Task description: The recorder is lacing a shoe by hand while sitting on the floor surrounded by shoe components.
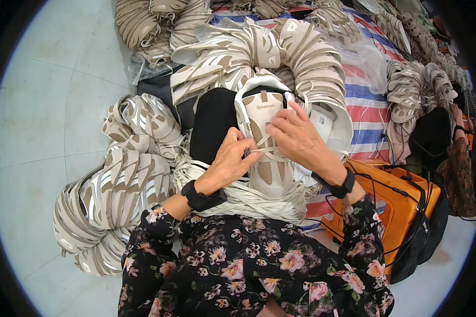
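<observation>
A beige shoe upper (263,115) with tan mesh panels lies over my lap, its tongue upright and its toe toward me. A cream shoelace (274,154) crosses its lower eyelets. My left hand (231,156) is closed in a pinch on the lace at the upper's left side. Over the right eyelet edge, my right hand (300,138) has its fingers curled and pinched around the lace; their tips partly hide it. Beneath the upper, a thick bundle of loose cream laces (238,196) spreads across my lap.
Curved stacks of shoe uppers stand ahead (314,58) and at my left (124,187). An orange crate (402,206) with black cables and a black bag is at my right. Striped sheeting (366,119) covers the floor ahead. Another person's arm (460,153) shows at far right.
</observation>
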The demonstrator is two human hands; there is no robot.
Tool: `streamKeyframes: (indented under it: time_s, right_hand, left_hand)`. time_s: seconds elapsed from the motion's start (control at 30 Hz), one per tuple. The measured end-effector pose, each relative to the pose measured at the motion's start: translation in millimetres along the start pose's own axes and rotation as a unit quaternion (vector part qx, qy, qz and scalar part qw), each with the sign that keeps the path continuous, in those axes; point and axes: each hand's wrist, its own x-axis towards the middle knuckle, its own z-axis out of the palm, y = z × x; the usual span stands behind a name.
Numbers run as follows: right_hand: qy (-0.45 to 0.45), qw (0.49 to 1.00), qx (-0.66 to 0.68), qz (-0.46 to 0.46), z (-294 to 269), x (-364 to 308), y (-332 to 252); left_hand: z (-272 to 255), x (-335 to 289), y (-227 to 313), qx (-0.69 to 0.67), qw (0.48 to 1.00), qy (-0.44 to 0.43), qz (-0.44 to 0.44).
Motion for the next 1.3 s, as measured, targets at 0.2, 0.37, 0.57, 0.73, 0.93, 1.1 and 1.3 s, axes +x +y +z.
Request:
streamKeyframes:
  time_s: [0.2,0.37,0.57,0.73,0.93,1.1,1.3]
  right_hand:
    - [-0.019,0.999,-0.019,-0.046,19,-5,11]
    - [0.120,0.993,-0.022,0.002,-10,-9,22]
    - [-0.153,0.908,0.322,0.219,-21,-10,14]
    - [-0.182,0.945,0.266,0.059,-15,-18,46]
    - [-0.170,0.964,0.179,0.103,-8,-33,37]
    - [-0.160,0.967,0.165,0.111,-7,-35,37]
    - [-0.198,0.937,0.266,0.106,-18,-17,52]
  left_hand:
    - [-3,4,16,0.024,0.998,0.016,0.062]
    - [-14,13,18,0.066,0.975,0.137,0.165]
    - [-7,53,13,0.176,0.925,0.181,0.283]
    - [13,59,9,0.151,0.945,0.094,0.274]
    - [27,60,14,0.192,0.939,0.076,0.275]
    - [33,65,12,0.220,0.917,0.083,0.321]
    - [-35,49,11,0.416,0.860,0.165,0.245]
